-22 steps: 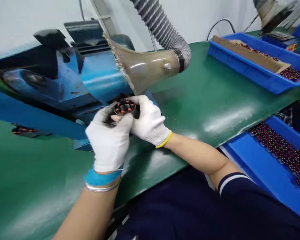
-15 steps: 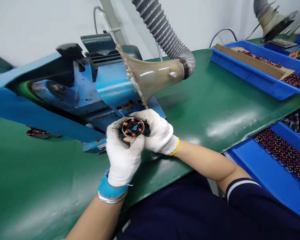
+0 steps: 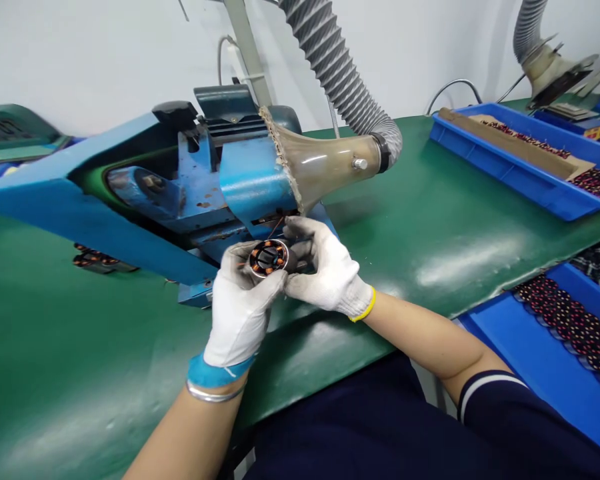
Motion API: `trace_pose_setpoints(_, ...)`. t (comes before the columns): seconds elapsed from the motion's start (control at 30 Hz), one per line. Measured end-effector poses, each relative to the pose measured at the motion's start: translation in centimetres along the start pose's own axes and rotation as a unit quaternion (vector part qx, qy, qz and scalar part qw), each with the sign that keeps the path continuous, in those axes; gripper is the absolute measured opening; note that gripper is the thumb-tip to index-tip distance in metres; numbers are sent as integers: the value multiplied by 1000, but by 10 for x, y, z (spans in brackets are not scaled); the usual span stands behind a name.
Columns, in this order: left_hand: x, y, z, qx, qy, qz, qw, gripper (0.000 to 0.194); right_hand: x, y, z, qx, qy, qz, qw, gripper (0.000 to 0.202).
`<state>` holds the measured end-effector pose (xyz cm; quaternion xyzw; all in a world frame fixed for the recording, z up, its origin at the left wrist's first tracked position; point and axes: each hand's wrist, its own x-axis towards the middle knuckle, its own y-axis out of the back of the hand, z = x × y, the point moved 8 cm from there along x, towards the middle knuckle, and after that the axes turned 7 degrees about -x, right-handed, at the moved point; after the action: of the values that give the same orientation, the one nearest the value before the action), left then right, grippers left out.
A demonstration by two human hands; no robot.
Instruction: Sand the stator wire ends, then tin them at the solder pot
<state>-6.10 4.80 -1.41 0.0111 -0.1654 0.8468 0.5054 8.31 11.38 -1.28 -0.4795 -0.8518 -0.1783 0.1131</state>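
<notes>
A round black ring-shaped part with copper windings is held in front of the blue machine. My left hand, in a white glove, grips its left side, with the thumb on the lower rim. At the part's right side is my right hand, also gloved, its fingers curled round a dark piece behind the ring and a thin reddish wire near its fingertips. Just above the hands, the machine carries a translucent funnel joined to a grey corrugated hose.
Similar wound parts lie on the green table beneath the machine's blue arm. At the back right stands a blue tray holding many small parts. A lower blue tray holds rows of them. Another hose nozzle hangs behind.
My right hand's fingers have opened out and shifted slightly right, and the wire now rises toward them. The ring has turned a little in my left hand. The camera view has shifted.
</notes>
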Motion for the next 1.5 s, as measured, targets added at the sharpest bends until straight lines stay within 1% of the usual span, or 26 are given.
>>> trace_pose_setpoints(0.03,-1,3,3,28,-23,25,999,66,-1,-5,2,37,-12,-11,999,99)
trace_pose_setpoints(0.1,-3,4,8,77,-52,57,994,64,-2,-9,2,68,2,-14,998,93)
trace_pose_setpoints(0.17,-4,1,12,107,-51,68,991,61,-3,-8,-1,36,31,1,999,85)
trace_pose_setpoints(0.23,-4,-3,14,125,-35,79,988,56,-2,-6,-1,-9,49,16,999,77)
trace_pose_setpoints(0.3,-2,-8,16,137,-25,96,986,52,1,-5,2,-40,56,23,997,72)
trace_pose_setpoints(0.37,1,-14,20,153,-24,108,982,52,5,-4,7,-48,56,32,997,72)
trace_pose_setpoints(0.47,7,-24,24,176,-29,101,979,49,11,0,15,-56,50,52,996,71)
trace_pose_setpoints(0.57,11,-32,27,183,-36,93,978,36,16,1,19,-72,49,52,995,69)
trace_pose_setpoints(0.7,12,-34,33,201,-47,105,973,30,20,-1,17,-62,40,40,996,73)
trace_pose_setpoints(0.83,13,-35,36,210,-44,101,971,25,22,1,11,-52,23,48,997,72)
trace_pose_setpoints(0.97,16,-38,37,208,-42,95,973,28,23,5,6,-46,7,50,998,73)
trace_pose_setpoints(1.03,16,-41,38,208,-52,93,972,31,20,5,8,-38,-2,52,998,75)
trace_pose_setpoints(1.1,14,-43,37,205,-62,83,973,33,15,5,11,-37,-8,64,997,72)
trace_pose_setpoints(1.2,6,-37,32,198,-78,71,975,37,6,5,8,-50,11,81,995,65)
trace_pose_setpoints(1.27,-1,-25,30,188,-98,65,975,44,4,6,-1,-62,51,61,995,65)
trace_pose_setpoints(1.3,-5,-19,29,182,-113,63,975,49,5,6,-7,-67,76,35,994,68)
trace_pose_setpoints(1.37,-10,-7,29,176,-143,62,972,56,9,5,-17,-66,117,-40,990,72)
trace_pose_setpoints(1.43,-12,1,29,183,-164,59,968,60,14,4,-22,-39,117,-113,986,69)
trace_pose_setpoints(1.47,-12,2,28,188,-168,52,966,61,16,6,-23,-17,101,-127,987,63)
trace_pose_setpoints(1.5,-13,1,28,191,-172,44,965,61,17,9,-23,5,80,-119,990,54)
